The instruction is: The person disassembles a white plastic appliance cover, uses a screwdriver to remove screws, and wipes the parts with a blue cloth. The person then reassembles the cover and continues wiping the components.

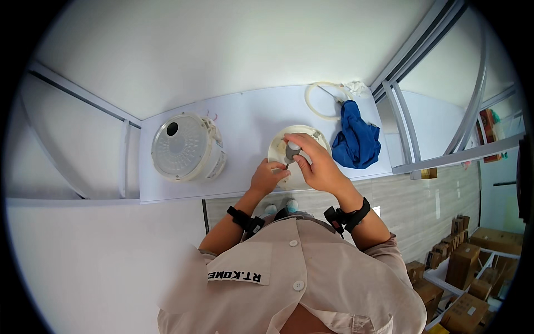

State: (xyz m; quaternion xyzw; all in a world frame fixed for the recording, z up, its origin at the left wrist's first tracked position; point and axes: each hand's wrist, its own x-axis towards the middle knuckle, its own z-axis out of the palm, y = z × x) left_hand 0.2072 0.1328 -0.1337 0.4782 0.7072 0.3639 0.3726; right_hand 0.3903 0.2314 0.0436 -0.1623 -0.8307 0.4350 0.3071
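Observation:
My right hand (314,162) is closed on a grey-handled tool (292,149), apparently a screwdriver, held tip-down over a round cream plastic piece (276,145) on the white bench. My left hand (268,177) is at the piece's left edge, its thumb and fingertips closed close to the tool's tip; what they grip is too small to make out. The middle of the piece is partly hidden by my hands.
A white bucket-like container (186,147) with a ribbed lid stands left on the bench (245,111). A crumpled blue cloth (356,139) and a pale looped tube (309,104) lie right. Metal frames (400,122) border the bench; cardboard boxes (461,264) stand lower right.

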